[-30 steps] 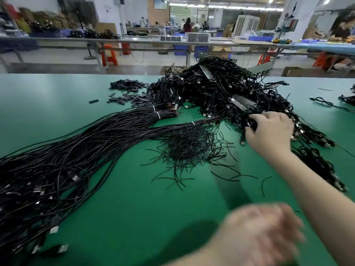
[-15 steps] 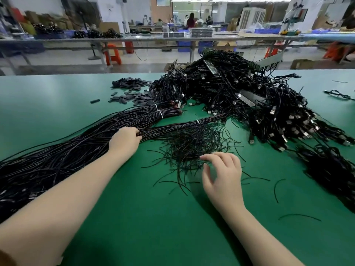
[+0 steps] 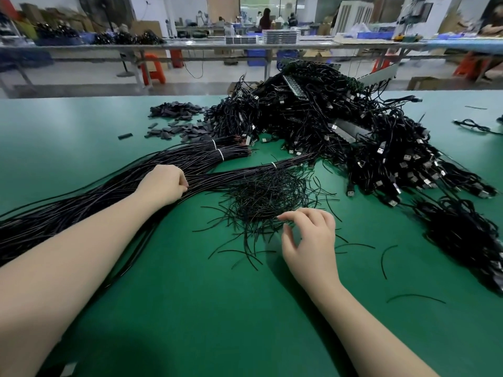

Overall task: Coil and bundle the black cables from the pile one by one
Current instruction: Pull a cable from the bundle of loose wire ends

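On green table [image 3: 81, 137], tangled black cables [image 3: 340, 137]

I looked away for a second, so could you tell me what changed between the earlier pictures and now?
The right hand left the big cable pile and came back to the loose short ties, fingertips at their near edge. The left hand reached out and gripped the long cables. Piles and table stayed put.
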Motion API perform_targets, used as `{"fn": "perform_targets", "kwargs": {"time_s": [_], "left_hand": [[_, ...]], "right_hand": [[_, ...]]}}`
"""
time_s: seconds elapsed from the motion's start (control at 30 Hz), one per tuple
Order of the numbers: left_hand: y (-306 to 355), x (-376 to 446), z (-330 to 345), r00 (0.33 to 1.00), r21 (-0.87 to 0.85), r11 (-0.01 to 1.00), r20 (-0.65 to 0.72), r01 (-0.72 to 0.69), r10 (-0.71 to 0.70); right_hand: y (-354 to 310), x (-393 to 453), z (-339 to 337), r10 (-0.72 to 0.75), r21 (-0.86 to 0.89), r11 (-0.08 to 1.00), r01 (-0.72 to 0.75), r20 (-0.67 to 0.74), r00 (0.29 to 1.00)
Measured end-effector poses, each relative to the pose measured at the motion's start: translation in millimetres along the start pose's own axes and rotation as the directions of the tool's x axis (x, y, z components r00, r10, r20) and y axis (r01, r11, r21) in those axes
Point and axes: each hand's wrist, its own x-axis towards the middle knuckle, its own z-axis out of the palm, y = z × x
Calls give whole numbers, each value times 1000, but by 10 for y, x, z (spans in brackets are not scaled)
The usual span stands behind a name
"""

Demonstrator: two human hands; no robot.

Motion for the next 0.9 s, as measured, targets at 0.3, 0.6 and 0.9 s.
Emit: {"fn": "perform_targets", "kwargs": {"time_s": [0.3, 0.6, 0.9], "left_hand": [[22, 76, -478, 877, -520, 851, -372, 72, -302], [233, -266, -1236, 607, -565, 753, -742, -339, -284], [673, -1026, -529, 723, -313, 704, -559, -638, 406]], "right_hand": [[10, -2, -21, 14, 15, 1000, -14, 2, 1000], [-15, -12, -47, 22, 49, 999, -21, -20, 1000], [-798, 612, -286, -233, 345, 924, 168, 158, 959]]}}
